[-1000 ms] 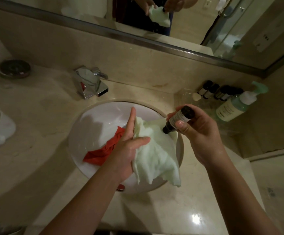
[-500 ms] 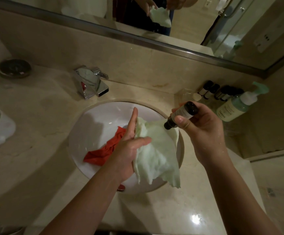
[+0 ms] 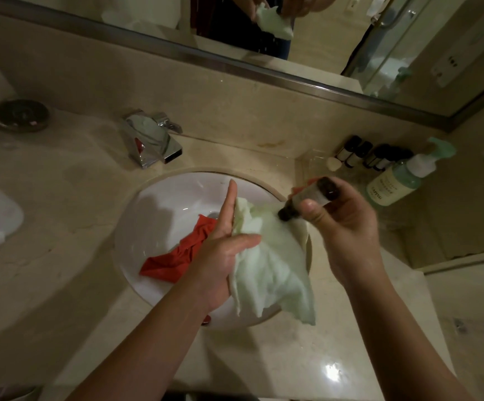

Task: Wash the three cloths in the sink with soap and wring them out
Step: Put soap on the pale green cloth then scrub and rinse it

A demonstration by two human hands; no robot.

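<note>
The left hand point(image 3: 220, 256) is over the sink point(image 3: 159, 204), and it holds up a pale green cloth point(image 3: 269, 264). Its fingers are straight and point to 12 o'clock, with the cloth lying on the palm side and the thumb pressed across the cloth to keep it there. The cloth hangs down from the hand toward 5 o'clock, past the sink's near rim. The right hand point(image 3: 342, 224) is at 3 o'clock from the cloth, and its fingers and thumb are curled round a small dark bottle point(image 3: 307, 199). The bottle is tipped over, and its dark tip points down to 8 o'clock and touches, or nearly touches, the top of the green cloth. The bottle looks blurry. A red cloth point(image 3: 177, 256) lies crumpled inside the white sink, at 9 o'clock from the left hand. The tap point(image 3: 151, 143) stands on the counter at 11 o'clock from the sink. A green pump bottle point(image 3: 402, 178) stands at 2 o'clock, near some little dark bottles point(image 3: 370, 154).
</note>
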